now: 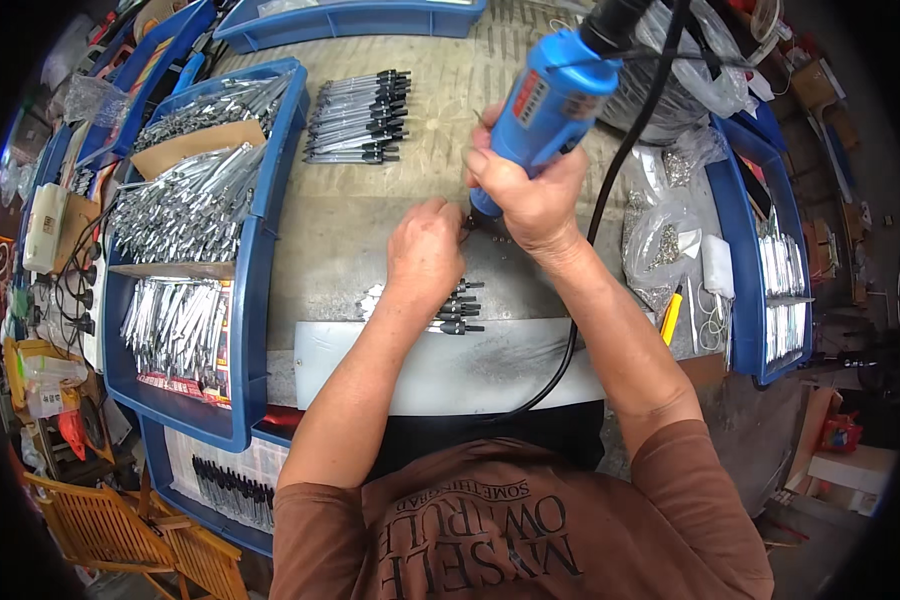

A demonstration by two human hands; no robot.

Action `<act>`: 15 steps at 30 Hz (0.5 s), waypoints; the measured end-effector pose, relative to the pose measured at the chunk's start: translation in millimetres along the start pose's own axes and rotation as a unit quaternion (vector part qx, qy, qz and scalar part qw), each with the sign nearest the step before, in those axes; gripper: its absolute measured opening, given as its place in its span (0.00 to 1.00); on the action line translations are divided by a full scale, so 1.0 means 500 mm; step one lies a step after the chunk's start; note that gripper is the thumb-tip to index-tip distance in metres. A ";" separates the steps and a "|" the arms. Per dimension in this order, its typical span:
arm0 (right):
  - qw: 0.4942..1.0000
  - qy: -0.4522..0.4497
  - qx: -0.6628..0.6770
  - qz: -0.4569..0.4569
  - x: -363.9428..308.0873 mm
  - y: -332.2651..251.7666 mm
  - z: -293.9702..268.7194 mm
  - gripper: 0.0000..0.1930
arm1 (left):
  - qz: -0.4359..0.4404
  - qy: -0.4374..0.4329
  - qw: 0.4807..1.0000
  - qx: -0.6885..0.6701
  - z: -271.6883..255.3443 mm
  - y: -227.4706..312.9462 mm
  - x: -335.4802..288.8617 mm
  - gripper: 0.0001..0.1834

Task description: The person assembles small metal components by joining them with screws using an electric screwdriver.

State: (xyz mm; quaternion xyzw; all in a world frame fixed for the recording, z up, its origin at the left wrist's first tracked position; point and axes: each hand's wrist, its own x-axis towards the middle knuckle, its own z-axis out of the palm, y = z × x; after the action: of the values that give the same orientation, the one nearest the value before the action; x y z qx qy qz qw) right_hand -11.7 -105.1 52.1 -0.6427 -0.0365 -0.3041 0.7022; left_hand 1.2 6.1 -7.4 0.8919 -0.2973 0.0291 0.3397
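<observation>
My right hand point(532, 192) is wrapped round a blue electric screwdriver point(553, 98), which tilts with its dark tip down toward the tabletop. Close beside that tip, my left hand point(425, 243) rests low on the table with its fingers curled together. Whatever those fingers pinch is hidden by the hand and the tool. Under and beside my left wrist lie several slim metal pieces with black ends point(458, 326). A few tiny metal parts point(500, 240) are scattered just right of the screwdriver tip.
A neat row of similar black-ended pieces point(358, 118) lies farther back. On the left, a blue tray point(257, 330) holds many metal strips. Bags of small parts point(660, 245), a yellow-handled cutter point(671, 318) and another blue tray point(745, 290) are at right. A black cable point(610, 190) hangs beside my right forearm.
</observation>
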 end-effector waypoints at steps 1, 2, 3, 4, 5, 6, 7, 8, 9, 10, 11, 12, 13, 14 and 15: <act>1.000 -0.001 0.001 -0.005 -0.001 -0.007 -0.004 0.14 | 0.003 0.003 1.000 0.002 0.000 -0.001 -0.001 0.04; 1.000 0.003 0.014 -0.014 -0.003 -0.014 -0.009 0.15 | 0.012 0.011 1.000 0.004 -0.002 -0.003 -0.001 0.03; 0.999 0.009 0.026 -0.022 -0.007 -0.023 -0.017 0.16 | 0.021 0.017 1.000 0.005 -0.004 -0.002 -0.002 0.04; 0.999 0.016 0.015 -0.037 -0.009 -0.033 -0.026 0.18 | 0.025 0.017 1.000 0.005 -0.005 -0.001 -0.001 0.04; 0.999 0.019 0.015 -0.040 -0.012 -0.043 -0.033 0.18 | 0.025 0.012 1.000 0.001 -0.008 -0.001 0.001 0.04; 0.998 0.041 0.036 -0.038 -0.014 -0.052 -0.037 0.18 | 0.023 0.008 1.000 -0.002 -0.011 -0.003 0.003 0.05; 0.996 0.063 0.057 -0.036 -0.018 -0.062 -0.042 0.19 | 0.026 0.008 1.000 0.000 -0.014 -0.007 0.002 0.05; 0.995 0.065 0.072 -0.024 -0.025 -0.073 -0.049 0.19 | 0.052 -0.008 0.999 -0.012 -0.018 -0.011 -0.001 0.05; 0.995 0.068 0.073 -0.026 -0.028 -0.076 -0.059 0.19 | 0.080 -0.026 0.996 -0.024 -0.020 -0.009 -0.002 0.05; 0.993 0.092 0.075 -0.025 -0.032 -0.076 -0.070 0.19 | 0.083 -0.028 0.996 -0.023 -0.021 -0.004 -0.002 0.05; 0.990 0.115 0.077 -0.023 -0.035 -0.074 -0.082 0.19 | 0.117 -0.039 0.992 -0.031 -0.025 0.003 -0.002 0.05; 0.989 0.119 0.080 -0.028 -0.037 -0.073 -0.094 0.18 | 0.150 -0.050 0.987 -0.039 -0.028 0.009 -0.004 0.05; 0.989 0.121 0.081 -0.029 -0.037 -0.071 -0.103 0.18 | 0.152 -0.052 0.986 -0.037 -0.027 0.015 -0.006 0.05; 0.987 0.131 0.088 -0.038 -0.038 -0.068 -0.111 0.17 | 0.164 -0.065 0.984 -0.027 -0.025 0.022 -0.009 0.05; 0.984 0.140 0.094 -0.048 -0.037 -0.065 -0.117 0.17 | 0.176 -0.078 0.981 -0.017 -0.024 0.027 -0.010 0.05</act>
State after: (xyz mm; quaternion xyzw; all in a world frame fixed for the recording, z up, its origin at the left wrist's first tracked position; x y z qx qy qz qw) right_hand -62.2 -151.7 62.6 -0.5223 0.0024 -0.4198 0.7422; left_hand -8.4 8.1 8.4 0.8190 -0.4759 0.0139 0.3203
